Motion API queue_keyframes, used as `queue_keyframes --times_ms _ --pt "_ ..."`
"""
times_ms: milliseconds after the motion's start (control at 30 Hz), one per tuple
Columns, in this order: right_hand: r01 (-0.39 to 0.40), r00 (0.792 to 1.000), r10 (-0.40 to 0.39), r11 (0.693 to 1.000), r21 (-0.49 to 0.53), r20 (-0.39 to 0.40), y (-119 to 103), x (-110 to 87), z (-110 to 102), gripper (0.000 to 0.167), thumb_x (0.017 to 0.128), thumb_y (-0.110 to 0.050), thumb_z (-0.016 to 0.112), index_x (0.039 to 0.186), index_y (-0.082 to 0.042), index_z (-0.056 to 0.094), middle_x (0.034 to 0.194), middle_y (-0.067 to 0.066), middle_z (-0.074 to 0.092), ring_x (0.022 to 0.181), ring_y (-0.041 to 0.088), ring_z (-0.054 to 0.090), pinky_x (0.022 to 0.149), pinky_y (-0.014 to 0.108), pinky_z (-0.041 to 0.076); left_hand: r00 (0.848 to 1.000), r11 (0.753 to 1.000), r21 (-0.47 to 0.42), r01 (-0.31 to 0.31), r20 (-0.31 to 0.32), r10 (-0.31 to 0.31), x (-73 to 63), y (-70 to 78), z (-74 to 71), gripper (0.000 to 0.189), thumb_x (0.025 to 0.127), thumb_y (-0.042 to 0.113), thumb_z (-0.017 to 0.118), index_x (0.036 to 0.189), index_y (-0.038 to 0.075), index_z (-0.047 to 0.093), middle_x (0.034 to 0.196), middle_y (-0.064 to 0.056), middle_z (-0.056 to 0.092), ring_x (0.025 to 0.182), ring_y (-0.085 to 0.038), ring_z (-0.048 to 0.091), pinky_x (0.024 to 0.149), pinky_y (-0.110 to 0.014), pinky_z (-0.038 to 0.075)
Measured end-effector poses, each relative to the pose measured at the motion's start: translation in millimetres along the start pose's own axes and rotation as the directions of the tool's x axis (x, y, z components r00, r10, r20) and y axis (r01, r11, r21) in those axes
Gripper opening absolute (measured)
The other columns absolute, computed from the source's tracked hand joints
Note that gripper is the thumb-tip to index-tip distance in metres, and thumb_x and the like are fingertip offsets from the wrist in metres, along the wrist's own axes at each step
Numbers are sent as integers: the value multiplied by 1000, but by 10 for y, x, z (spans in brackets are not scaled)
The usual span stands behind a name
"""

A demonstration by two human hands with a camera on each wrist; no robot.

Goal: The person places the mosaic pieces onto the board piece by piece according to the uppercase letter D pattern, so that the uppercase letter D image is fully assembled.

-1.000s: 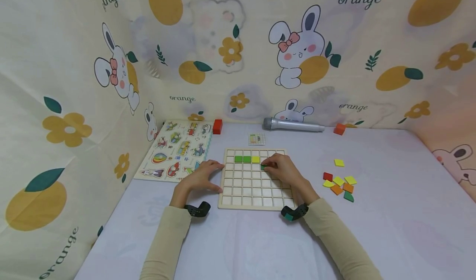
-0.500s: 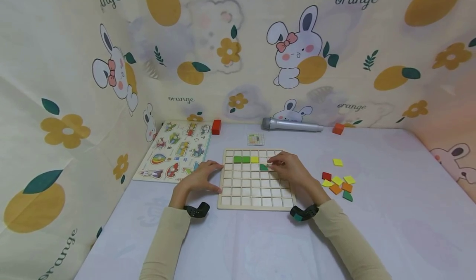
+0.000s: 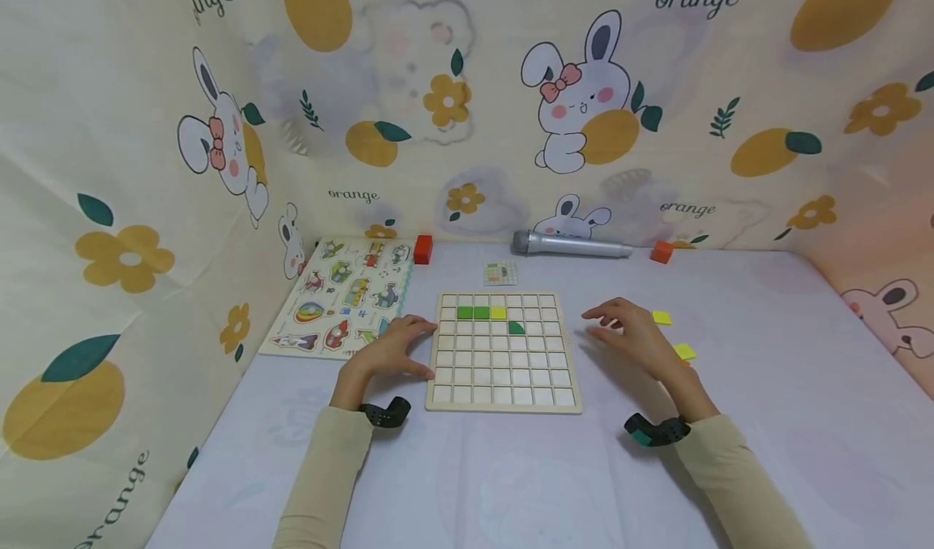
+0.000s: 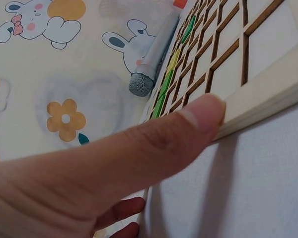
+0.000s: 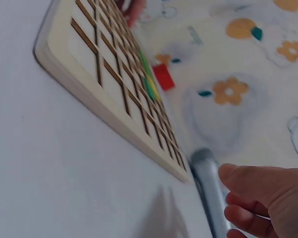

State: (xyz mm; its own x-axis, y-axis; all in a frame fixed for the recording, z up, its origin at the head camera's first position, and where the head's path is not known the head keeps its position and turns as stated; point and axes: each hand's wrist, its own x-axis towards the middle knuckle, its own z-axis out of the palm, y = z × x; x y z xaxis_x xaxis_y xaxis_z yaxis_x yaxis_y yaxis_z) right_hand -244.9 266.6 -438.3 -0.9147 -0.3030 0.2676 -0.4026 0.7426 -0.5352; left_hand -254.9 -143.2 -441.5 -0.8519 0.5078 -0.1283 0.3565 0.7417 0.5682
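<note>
A wooden grid board lies flat on the table. Two light green square tiles and a yellow square tile sit side by side in its second row. One row lower, to the right, is a dark green rounded tile. My left hand rests at the board's left edge, thumb and fingertips touching the rim; the left wrist view shows the thumb against that rim. Off the board's right side hovers my right hand, fingers loosely bent with nothing between them. It partly covers the loose tiles.
Yellow tiles show beyond the right hand. A small pattern card lies behind the board, with a silver microphone farther back. Red blocks stand near the patterned backdrop. A picture puzzle board lies at the left.
My right hand has let go of the dark green tile, which now lies in a grid cell, and has moved right, off the board toward the loose tiles. The left hand stays put.
</note>
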Motion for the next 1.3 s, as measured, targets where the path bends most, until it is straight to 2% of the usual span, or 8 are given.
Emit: queue_keyframes --times_ms 233,533,833,1033,1300 --pt "-37 999 36 998 -46 -15 114 -189 -218 26 83 -8 69 109 -4 67 102 13 61 88 26 55 76 45 54 1000 1000 -10 -1 -6 1 -23 17 -14 83 69 31 82 139 9 44 144 -15 35 134 -33 26 110 -51 26" --pt "-141 989 143 988 -57 36 281 -318 -351 24 87 -13 66 110 -5 68 105 15 61 93 29 54 75 36 52 1000 1000 2 -9 -6 9 -11 -13 -2 83 69 32 82 139 9 44 143 -14 37 133 -32 28 110 -50 27" --pt "-253 957 259 966 -61 129 413 -371 -407 26 86 -14 66 110 -4 67 101 13 59 89 28 53 63 21 51 1000 1000 -3 -14 -6 14 -18 -7 -7 83 69 32 82 139 8 44 143 -15 36 134 -33 27 110 -51 26" --pt "-230 960 237 971 -63 147 467 -391 -383 27 83 -10 68 109 -2 67 98 11 60 88 27 55 66 24 53 1000 1000 2 -9 -6 9 -14 -11 -2 83 69 32 82 139 10 44 143 -14 36 134 -32 27 110 -50 26" --pt "-203 968 213 975 -87 134 472 -385 -331 31 82 -10 70 112 -2 66 104 16 61 91 31 55 74 38 56 1000 1000 18 -13 0 13 18 -39 15 82 70 33 82 139 11 44 144 -13 36 135 -31 26 110 -49 26"
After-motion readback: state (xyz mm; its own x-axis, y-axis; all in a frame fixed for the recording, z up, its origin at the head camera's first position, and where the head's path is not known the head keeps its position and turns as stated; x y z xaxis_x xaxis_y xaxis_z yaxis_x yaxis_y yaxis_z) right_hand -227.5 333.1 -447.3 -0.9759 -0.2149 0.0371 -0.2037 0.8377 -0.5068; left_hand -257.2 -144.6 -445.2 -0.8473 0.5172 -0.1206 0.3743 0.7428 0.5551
